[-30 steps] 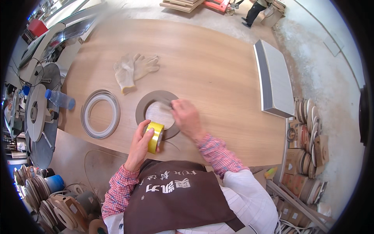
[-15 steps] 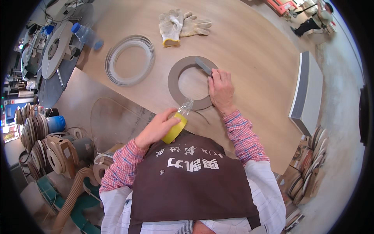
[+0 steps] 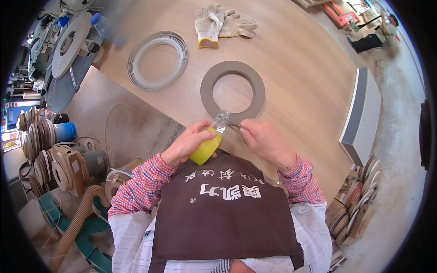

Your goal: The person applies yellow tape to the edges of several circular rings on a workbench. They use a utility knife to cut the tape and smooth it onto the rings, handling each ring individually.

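Note:
My left hand (image 3: 193, 139) is closed around a yellow roll of tape (image 3: 207, 149), held just above the apron. A crumpled clear length of tape (image 3: 220, 120) sticks up from the roll toward the near rim of a flat grey-brown coil of edge banding (image 3: 210, 86). Whether the tape touches the coil I cannot tell. To the right of the tape, my right hand (image 3: 268, 141) has its fingers pinched at a thin dark strip (image 3: 233, 125) by the coil's near side. The fingertips partly hide the strip.
A looser pale coil (image 3: 132, 68) lies to the left on the wooden board (image 3: 300, 91). White work gloves (image 3: 209, 27) and a plastic bottle (image 3: 101, 26) are farther back. A grey-white block (image 3: 359, 116) stands at right. Stacked coils (image 3: 41, 129) line the left; another person (image 3: 375, 38) is far off.
My right hand has left the coil's right side and come toward me, to the thin strip beside the tape. The grey flat piece on the coil no longer shows. My left hand still holds the roll.

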`<action>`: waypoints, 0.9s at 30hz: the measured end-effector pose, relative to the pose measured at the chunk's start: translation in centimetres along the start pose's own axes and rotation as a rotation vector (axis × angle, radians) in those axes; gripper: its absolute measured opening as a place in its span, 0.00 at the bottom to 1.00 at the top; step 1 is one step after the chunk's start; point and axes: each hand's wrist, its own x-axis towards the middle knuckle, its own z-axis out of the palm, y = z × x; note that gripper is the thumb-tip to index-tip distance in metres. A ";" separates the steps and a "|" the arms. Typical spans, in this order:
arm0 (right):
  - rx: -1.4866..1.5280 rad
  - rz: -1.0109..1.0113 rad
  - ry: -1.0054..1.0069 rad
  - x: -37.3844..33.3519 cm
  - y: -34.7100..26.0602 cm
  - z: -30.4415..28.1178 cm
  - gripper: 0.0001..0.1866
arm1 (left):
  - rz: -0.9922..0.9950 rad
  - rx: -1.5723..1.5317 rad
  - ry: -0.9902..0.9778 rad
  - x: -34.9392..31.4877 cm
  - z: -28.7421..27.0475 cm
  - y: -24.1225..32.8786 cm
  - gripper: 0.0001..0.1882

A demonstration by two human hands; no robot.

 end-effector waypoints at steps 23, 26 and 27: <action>-0.047 0.313 0.446 -1.8 14.8 -5.9 0.26 | 0.424 -0.407 0.241 -4.2 -0.2 -4.8 0.21; -0.532 0.028 0.490 2.5 13.1 -7.5 0.29 | 0.475 -0.410 0.365 -5.9 1.2 -5.0 0.23; -0.634 -0.049 0.507 2.7 10.6 -5.5 0.30 | 0.470 -0.366 0.432 -6.8 0.9 -6.8 0.24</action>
